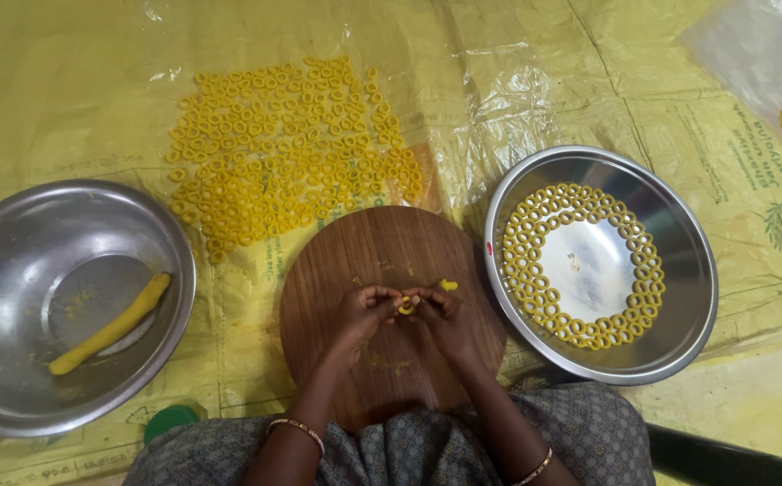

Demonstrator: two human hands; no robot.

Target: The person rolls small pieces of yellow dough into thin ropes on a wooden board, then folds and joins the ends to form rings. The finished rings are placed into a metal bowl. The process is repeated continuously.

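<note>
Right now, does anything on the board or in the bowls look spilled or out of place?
Nothing spilled. One small dough piece lies loose on the round wooden board, beside the right hand. Yellow crumbs dot the board. The rings in the right steel bowl sit neatly in rows.

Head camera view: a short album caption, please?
Both hands pinch a yellow dough ring over a round wooden board.

Board [391, 261] lies between two bowls [13, 270], dough rings [292, 144] spread behind it.
</note>
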